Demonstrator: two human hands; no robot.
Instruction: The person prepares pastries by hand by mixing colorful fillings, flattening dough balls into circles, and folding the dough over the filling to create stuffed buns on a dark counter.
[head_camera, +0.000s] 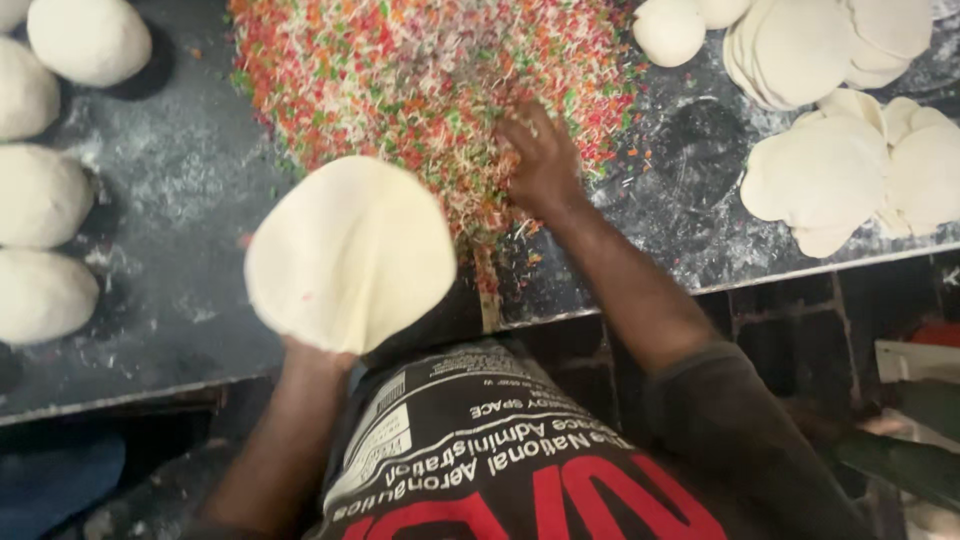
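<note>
A round, flat disc of pale dough (350, 250) rests on my left hand (312, 352), which is almost wholly hidden beneath it; only the wrist shows at the disc's lower edge. My right hand (540, 155) reaches into a large heap of shredded filling (400, 70) coloured red, green, orange and white, its fingers buried in the shreds. The heap lies on a dark, flour-dusted worktop (180, 180). Whether the right hand has closed on any filling is hidden by the shreds.
Several big dough balls (45, 195) line the worktop's left side. Stacks of rolled dough discs (840, 170) lie at the right, with smaller dough balls (668, 30) at the top right. The worktop's front edge (800, 268) runs just before my body.
</note>
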